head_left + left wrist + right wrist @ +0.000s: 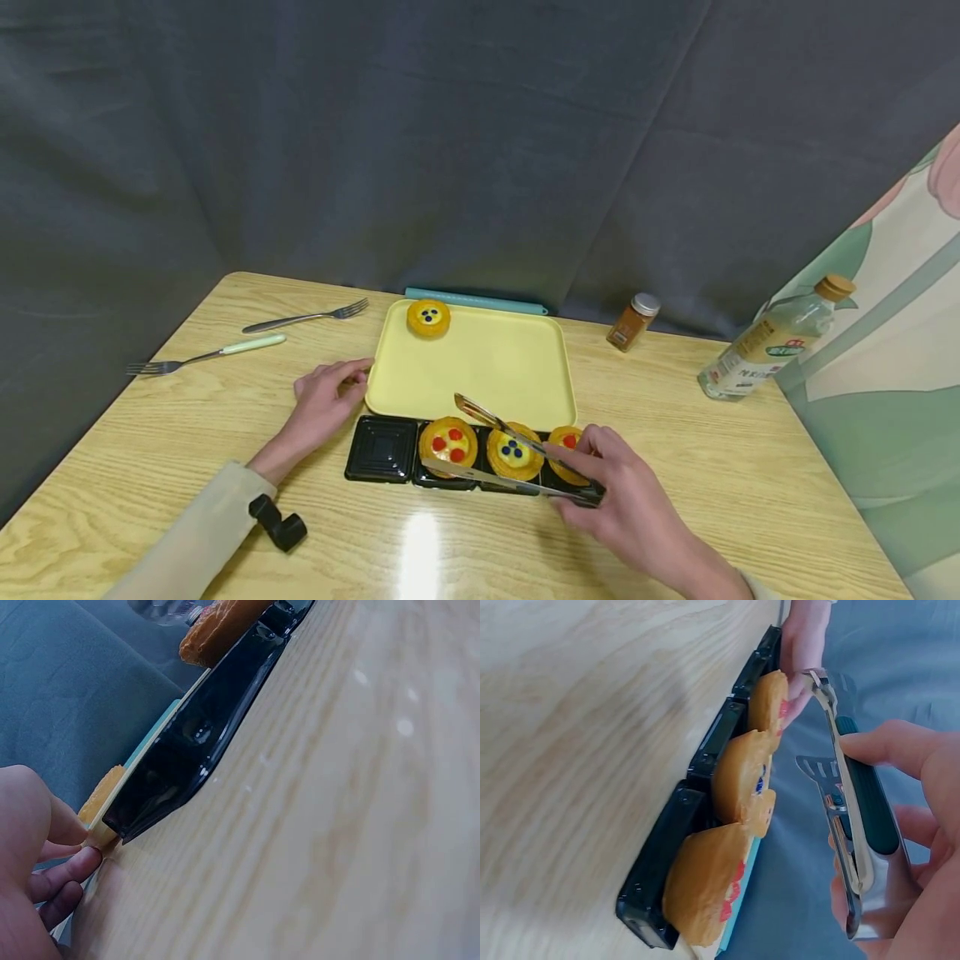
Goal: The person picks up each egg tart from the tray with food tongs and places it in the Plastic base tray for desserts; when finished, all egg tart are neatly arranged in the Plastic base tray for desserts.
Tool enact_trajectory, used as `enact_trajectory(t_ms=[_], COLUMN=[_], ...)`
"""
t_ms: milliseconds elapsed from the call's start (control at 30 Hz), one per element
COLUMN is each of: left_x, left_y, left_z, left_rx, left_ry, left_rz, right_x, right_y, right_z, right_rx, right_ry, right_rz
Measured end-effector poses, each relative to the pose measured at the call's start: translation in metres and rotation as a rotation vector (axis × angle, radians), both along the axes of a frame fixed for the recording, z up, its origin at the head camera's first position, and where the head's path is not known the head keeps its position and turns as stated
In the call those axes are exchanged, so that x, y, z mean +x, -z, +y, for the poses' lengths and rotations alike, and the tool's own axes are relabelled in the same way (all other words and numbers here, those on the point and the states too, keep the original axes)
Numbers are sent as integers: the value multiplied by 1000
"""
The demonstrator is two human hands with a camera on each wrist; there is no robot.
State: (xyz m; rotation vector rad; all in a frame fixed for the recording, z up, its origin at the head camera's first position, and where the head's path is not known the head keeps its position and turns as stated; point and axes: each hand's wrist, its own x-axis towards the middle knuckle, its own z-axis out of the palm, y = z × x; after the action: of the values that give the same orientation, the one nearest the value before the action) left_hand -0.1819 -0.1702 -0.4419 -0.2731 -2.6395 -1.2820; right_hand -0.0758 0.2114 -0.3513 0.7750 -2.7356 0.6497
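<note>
A black tray (pixel 381 450) with a row of compartments lies before a yellow tray (pixel 480 367). Its left compartment is bare; the others hold a red-berry tart (pixel 448 442), a blueberry tart (pixel 513 452) and another red-berry tart (pixel 566 440). My right hand (pixel 611 487) grips metal tongs (pixel 495 454), whose arms are spread above the two left tarts and pinch none. My left hand (pixel 326 398) rests on the table, fingers touching the yellow tray's front left corner (pixel 101 834). One blueberry tart (pixel 428 317) sits at the yellow tray's far left. The right wrist view shows the tongs (pixel 847 825) beside the tarts (pixel 739 776).
Two forks (pixel 303 317) (pixel 206 354) lie at the far left of the wooden table. A spice jar (pixel 633 321) and an oil bottle (pixel 772 346) stand at the far right. A teal strip (pixel 476 301) lies behind the yellow tray. Dark cloth hangs behind.
</note>
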Motion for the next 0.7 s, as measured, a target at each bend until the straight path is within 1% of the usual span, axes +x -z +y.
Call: enact_trajectory(t_ms=[133, 267, 400, 533, 700], left_x=[0, 0, 0, 0, 0], left_y=[0, 0, 0, 0, 0], left_z=[0, 0, 0, -1, -1], left_rx=[-3, -8, -9, -5, -2], left_ry=[1, 3, -4, 3, 7], left_rz=[4, 9, 11, 11, 13], right_x=[-2, -9, -20, -31, -45], right_y=[-4, -8, -12, -17, -20], right_z=[-3, -5, -6, -8, -12], right_rx=[-37, -50, -64, -86, -88], right_ry=[6, 1, -16, -20, -24], right_rz=[-6, 22, 43, 30, 25])
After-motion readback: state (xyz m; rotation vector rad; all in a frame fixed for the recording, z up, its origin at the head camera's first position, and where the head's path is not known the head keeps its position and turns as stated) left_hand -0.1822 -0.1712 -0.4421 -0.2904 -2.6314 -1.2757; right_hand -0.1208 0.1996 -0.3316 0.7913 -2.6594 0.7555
